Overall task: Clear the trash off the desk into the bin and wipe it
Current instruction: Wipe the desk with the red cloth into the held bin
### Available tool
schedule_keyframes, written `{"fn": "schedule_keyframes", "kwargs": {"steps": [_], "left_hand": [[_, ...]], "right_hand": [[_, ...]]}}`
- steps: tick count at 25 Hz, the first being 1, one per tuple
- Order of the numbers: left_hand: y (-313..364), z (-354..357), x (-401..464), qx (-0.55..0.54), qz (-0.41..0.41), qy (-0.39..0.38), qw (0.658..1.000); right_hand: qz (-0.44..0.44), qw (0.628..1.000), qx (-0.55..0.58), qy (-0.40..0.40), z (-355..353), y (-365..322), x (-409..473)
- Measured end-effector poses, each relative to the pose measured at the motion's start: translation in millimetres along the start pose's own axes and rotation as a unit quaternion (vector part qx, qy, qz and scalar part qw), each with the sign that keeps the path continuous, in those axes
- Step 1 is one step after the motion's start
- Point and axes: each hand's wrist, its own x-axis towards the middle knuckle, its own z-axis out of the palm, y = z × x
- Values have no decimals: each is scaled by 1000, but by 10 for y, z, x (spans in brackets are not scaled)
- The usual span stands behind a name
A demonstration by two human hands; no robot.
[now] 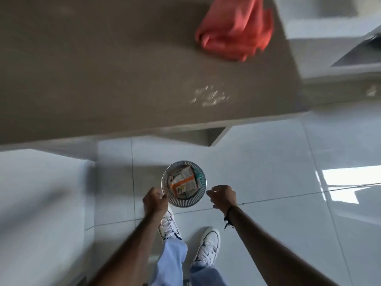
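A small round metal bin (201, 198) stands on the white tiled floor below the desk edge. Crumpled paper and a carton with an orange stripe (182, 181) lie inside it. My left hand (154, 201) grips the bin's left rim. My right hand (223, 196) hovers just right of the rim, fingers loosely curled and holding nothing. On the brown desk (103, 69) a red-orange cloth (235, 32) lies bunched near the far right. Small white scraps or crumbs (210, 94) are scattered near the desk's front right.
My two feet in white sneakers (208, 244) stand just behind the bin. A white unit (41, 193) rises at the left. A white ledge with a dark object (358, 52) lies right of the desk. Glossy floor tiles spread to the right.
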Motion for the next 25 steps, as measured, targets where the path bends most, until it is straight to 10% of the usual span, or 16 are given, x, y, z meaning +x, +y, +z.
{"fn": "schedule_keyframes", "kwargs": {"steps": [8,21,25], "left_hand": [[-616,582,793,-36,-75,-73,994],[612,-1850,-1773,-41,-109,-204,972],[273,-1597,-1177,-91,-126,-221,963]], "right_hand": [[51,999,-8,13,888,364,864],[-34,982,-183,-32,-991,-998,-2296],[-154,974,-157,57,-1299,-1331,-2689]]}}
